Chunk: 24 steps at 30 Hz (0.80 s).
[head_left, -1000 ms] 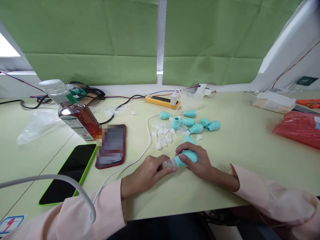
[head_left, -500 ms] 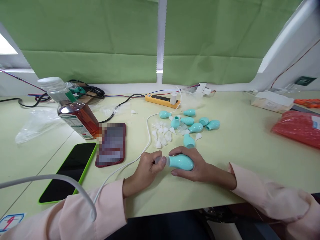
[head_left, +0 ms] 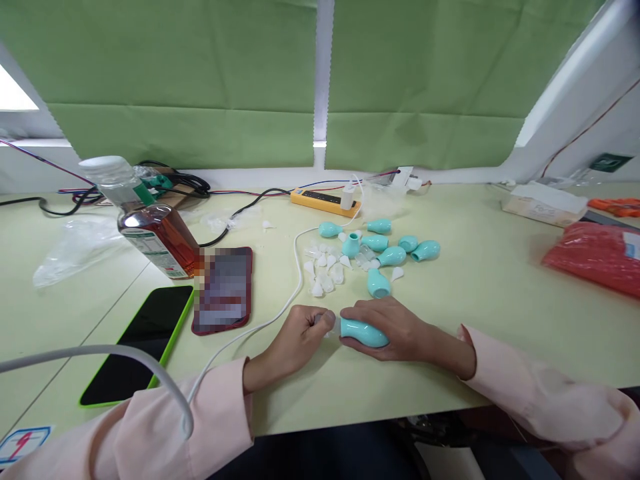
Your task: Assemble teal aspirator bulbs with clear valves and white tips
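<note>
My right hand (head_left: 397, 328) is wrapped round a glossy turquoise bulb-shaped piece (head_left: 364, 332), its narrow end pointing left. Between thumb and fingers, my left hand (head_left: 305, 337) pinches a small translucent nozzle (head_left: 334, 327) at that narrow end; I cannot tell how far it sits inside. Beyond my hands lie several more turquoise bulb-shaped pieces, the nearest one (head_left: 379, 283) with its opening toward me. Beside them is a loose cluster of small white and clear plastic parts (head_left: 327, 272).
At left stand a bottle of amber liquid (head_left: 160, 240), a green-edged phone (head_left: 137, 343) and a red-cased phone (head_left: 223, 290). A white cable (head_left: 295, 267) runs from the yellow power strip (head_left: 323, 202) past my left arm. A red plastic package (head_left: 595, 257) lies at right.
My right fingers have closed further over the turquoise piece. A small gap with the translucent nozzle now shows between my hands, and my left hand has shifted slightly.
</note>
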Available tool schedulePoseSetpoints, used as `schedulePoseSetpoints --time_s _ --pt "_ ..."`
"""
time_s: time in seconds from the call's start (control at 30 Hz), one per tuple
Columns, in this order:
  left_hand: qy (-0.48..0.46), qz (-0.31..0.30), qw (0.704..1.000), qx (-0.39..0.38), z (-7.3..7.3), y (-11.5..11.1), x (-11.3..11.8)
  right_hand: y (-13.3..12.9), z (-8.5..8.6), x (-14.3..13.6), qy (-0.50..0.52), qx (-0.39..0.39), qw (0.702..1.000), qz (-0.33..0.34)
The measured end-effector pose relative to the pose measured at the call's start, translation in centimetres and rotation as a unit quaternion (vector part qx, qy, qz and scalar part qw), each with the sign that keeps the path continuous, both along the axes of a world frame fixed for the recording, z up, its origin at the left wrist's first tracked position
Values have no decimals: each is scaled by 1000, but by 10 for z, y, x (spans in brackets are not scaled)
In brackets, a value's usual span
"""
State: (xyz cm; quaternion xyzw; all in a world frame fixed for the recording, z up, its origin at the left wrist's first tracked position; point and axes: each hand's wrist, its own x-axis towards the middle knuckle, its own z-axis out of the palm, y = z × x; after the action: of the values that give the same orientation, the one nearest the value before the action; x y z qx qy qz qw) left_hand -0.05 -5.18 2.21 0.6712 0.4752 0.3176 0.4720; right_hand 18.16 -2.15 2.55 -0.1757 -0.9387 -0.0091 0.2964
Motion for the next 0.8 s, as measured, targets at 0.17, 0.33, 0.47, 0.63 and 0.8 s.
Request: schedulePoseSetpoints --time_s 0.17,0.33,0.47,0.63,0.8 --pt "-47 -13 995 -83 1 -1 2 2 2 4 -65 72 995 -7" --pt "-88 -30 986 -139 3 0 3 0 5 6 -115 135 984 1" --pt "-48 -11 994 -101 2 0 2 -2 -1 3 -74 149 986 -28" --pt "9 57 998 14 -1 -3 3 -1 -11 -4 10 107 994 -37" --pt "34 68 991 114 -2 -3 1 -9 -11 -12 19 -42 996 -78"
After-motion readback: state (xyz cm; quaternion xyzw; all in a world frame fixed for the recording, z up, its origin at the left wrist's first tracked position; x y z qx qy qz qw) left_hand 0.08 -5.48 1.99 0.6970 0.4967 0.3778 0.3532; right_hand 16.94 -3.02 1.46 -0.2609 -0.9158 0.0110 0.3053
